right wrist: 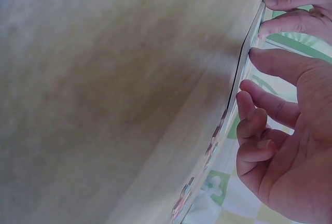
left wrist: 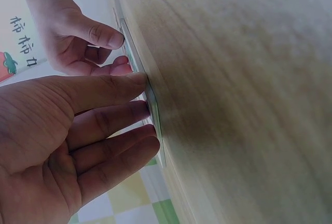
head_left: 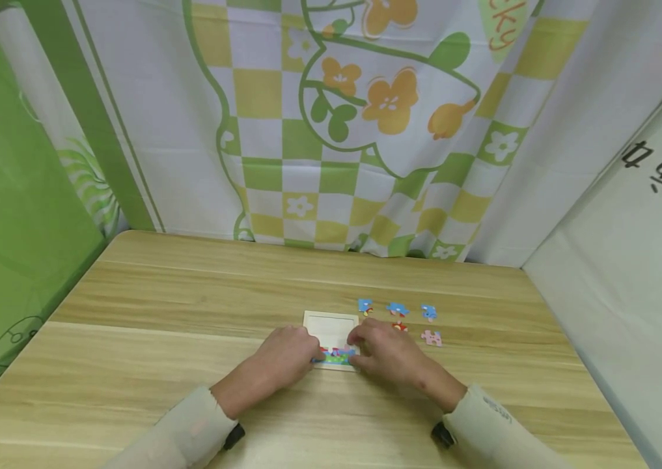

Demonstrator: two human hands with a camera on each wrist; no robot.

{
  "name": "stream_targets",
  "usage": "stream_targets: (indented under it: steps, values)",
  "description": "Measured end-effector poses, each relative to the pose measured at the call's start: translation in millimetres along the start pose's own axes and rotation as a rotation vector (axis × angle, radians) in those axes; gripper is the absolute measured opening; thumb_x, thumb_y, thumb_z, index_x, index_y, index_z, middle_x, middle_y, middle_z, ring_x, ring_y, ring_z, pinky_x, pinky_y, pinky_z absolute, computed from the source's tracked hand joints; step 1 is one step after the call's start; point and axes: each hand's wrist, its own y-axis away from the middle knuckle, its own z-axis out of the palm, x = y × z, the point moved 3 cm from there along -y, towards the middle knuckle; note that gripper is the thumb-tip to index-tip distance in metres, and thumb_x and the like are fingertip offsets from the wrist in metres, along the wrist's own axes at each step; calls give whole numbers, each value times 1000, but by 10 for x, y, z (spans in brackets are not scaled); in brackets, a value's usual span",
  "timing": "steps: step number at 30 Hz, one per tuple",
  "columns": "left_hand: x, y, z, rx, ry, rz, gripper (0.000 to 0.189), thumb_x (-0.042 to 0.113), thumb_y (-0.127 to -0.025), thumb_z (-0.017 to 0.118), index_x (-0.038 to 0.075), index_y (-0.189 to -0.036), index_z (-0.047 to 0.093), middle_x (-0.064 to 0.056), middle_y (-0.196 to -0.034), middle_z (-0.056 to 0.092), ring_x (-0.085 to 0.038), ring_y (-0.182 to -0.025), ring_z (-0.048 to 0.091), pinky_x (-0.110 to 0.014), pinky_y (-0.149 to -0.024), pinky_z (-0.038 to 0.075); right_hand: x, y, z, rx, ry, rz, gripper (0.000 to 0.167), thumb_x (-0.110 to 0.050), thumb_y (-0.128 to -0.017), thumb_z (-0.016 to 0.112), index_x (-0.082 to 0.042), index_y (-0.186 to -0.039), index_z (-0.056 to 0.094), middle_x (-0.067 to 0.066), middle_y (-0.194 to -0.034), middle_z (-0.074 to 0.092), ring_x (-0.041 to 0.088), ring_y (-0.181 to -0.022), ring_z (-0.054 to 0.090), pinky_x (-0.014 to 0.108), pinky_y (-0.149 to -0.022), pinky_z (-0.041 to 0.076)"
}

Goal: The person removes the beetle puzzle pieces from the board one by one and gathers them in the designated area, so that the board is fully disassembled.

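Observation:
A small pale wooden puzzle tray (head_left: 331, 314) lies on the table, with colourful puzzle pieces (head_left: 336, 358) along its near side and bare wood behind them. My left hand (head_left: 291, 352) grips the tray at its near left corner, the thumb (left wrist: 136, 79) on the near edge and the other fingers along the side. At the opposite side, my right hand (head_left: 386, 348) holds the tray between thumb (right wrist: 259, 55) and index finger, its remaining fingers curled in. The right hand partly covers the tray's right border in the head view.
Several loose puzzle pieces lie right of the tray, among them a blue one (head_left: 429, 312), a red one (head_left: 399, 326) partly behind the right hand, and a pink one (head_left: 431, 338). A patterned curtain (head_left: 331, 163) hangs at the table's far edge.

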Motion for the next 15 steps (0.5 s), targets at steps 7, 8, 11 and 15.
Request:
stream_targets:
  steps: [7,8,11,15]
  values:
    - [0,3,-3,-10,3,0,14,7,-85,80,19,-78,81,6,-67,65,-8,-59,48,-31,-53,47,-25,0,-10,6,16,-31,23,-17,-85,82,-9,-105,73,-4,-96,62,9,-82,54,31,-71,52]
    - [-1,1,0,-15,3,0,15,7,-85,79,19,-78,80,6,-66,64,-8,-59,48,-31,-53,47,-26,-2,-10,3,17,-34,23,-17,-85,82,-9,-105,73,-4,-96,62,10,-81,53,30,-70,51]
    - [-6,-5,6,-28,-3,-6,14,7,-86,79,20,-81,82,6,-69,67,-8,-60,49,-30,-53,47,-25,-8,-9,-5,18,-44,23,-17,-85,82,-9,-105,72,-4,-94,60,9,-79,52,30,-69,50]
    - [-10,-11,12,-33,-2,-19,13,8,-86,80,20,-88,85,4,-75,72,-9,-63,55,-32,-55,50,-21,-15,-8,-11,8,-46,23,-16,-85,82,-8,-105,72,-4,-93,60,9,-79,52,30,-71,51]
